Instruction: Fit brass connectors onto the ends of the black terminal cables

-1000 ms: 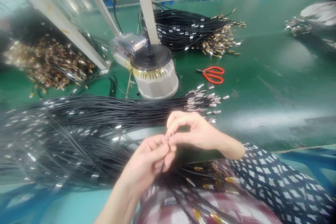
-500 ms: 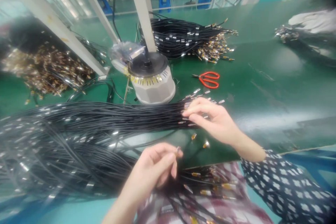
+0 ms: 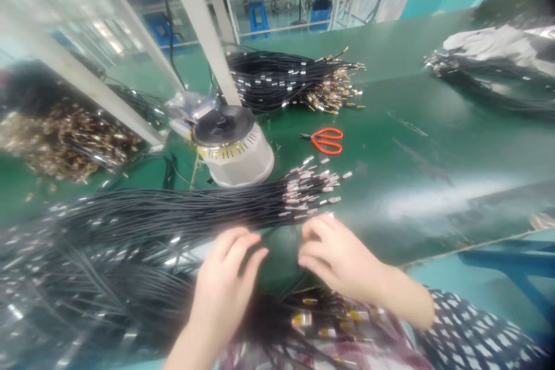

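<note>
My left hand (image 3: 225, 277) is over the table with fingers curved and thumb apart from the fingertips; nothing shows between them. To its right, my right hand (image 3: 336, 257) has its fingers curled inward beside the tips of a bundle of black cables (image 3: 208, 205) with silvery end connectors (image 3: 306, 188). What these fingers hold, if anything, is hidden. Below both hands, a second bundle of cables lies across my lap, with brass-coloured connectors (image 3: 302, 319) pointing right.
A white, round device with a black top (image 3: 243, 156) stands behind the near bundle. Red-handled scissors (image 3: 327, 141) lie to its right. Another cable bundle (image 3: 277, 81) rests farther back. A heap of brass connectors (image 3: 73, 139) is at left, and white cloth (image 3: 485, 46) is at far right.
My right hand has left the silvery cable ends and come down towards me, over the spot where two loose connectors lay. My left hand has shifted left and its pinch has loosened.
</note>
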### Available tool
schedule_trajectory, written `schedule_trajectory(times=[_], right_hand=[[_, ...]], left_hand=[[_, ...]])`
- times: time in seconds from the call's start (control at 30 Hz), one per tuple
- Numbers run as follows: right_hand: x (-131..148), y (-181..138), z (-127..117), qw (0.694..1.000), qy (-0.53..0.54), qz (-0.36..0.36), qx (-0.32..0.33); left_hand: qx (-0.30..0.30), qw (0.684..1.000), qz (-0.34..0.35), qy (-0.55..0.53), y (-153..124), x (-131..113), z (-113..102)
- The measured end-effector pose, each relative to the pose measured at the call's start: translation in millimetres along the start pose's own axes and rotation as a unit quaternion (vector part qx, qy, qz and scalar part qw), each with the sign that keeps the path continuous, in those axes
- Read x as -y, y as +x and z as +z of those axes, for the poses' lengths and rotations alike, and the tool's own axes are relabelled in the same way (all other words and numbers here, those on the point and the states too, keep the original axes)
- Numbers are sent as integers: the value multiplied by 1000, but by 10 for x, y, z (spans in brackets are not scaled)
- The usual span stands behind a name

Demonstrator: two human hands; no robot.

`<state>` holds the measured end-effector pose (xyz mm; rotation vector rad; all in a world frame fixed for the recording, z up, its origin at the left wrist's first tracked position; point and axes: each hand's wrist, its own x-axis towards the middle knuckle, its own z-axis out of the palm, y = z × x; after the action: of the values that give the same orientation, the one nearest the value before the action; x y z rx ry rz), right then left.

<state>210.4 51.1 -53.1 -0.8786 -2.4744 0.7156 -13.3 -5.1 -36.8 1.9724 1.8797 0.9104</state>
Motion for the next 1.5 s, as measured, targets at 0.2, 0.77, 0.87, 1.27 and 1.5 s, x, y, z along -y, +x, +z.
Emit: schedule_trajectory(times=[0.2, 0.77, 0.87, 1.27, 1.5], right_hand=[[110, -216, -115, 989, 46, -83, 117], [136, -285, -130, 989, 59, -70, 116], [124, -273, -118, 989, 62, -68, 112], [37, -186, -159, 997, 74, -37, 6], [-15, -178, -245, 996, 86, 4, -21]], left_hand=[[54, 941, 123, 312, 230, 100, 95], [104, 930, 151, 319, 435, 112, 9], [74, 947, 170, 261, 401, 190, -55], [67, 958, 168, 222, 345, 176, 31], [90, 918, 202, 328, 363, -41, 209]])
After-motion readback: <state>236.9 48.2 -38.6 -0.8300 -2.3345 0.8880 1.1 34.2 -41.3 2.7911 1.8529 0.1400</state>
